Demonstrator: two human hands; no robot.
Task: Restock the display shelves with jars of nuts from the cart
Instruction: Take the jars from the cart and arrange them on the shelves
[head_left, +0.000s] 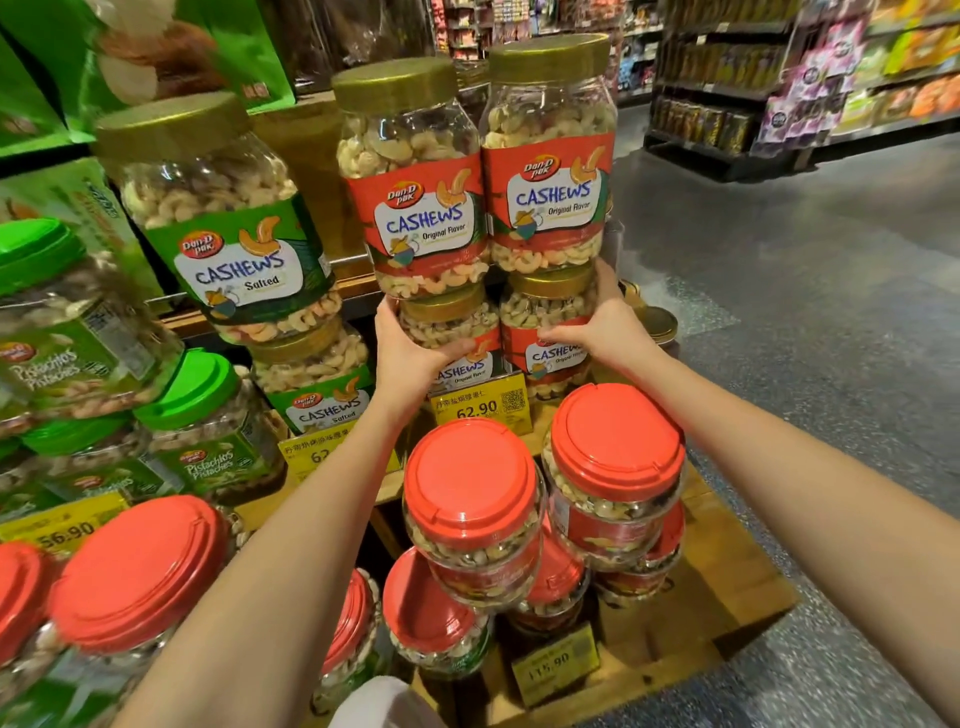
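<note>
Two red-label "Cashews Original Flavor" jars with gold lids stand side by side on the shelf, the lower left jar and the lower right jar. On each stands another of the same kind, the upper left jar and the upper right jar. My left hand grips the lower left jar from its left side, thumb across the front. My right hand grips the lower right jar from its right side, with fingertips reaching up to the base of the upper right jar.
Green-label salted cashew jars are stacked to the left, pistachio jars beyond them. Red-lidded jars fill the wooden tier below my arms. Yellow price tags front the shelves. More gold lids show behind my right hand. An aisle floor lies to the right.
</note>
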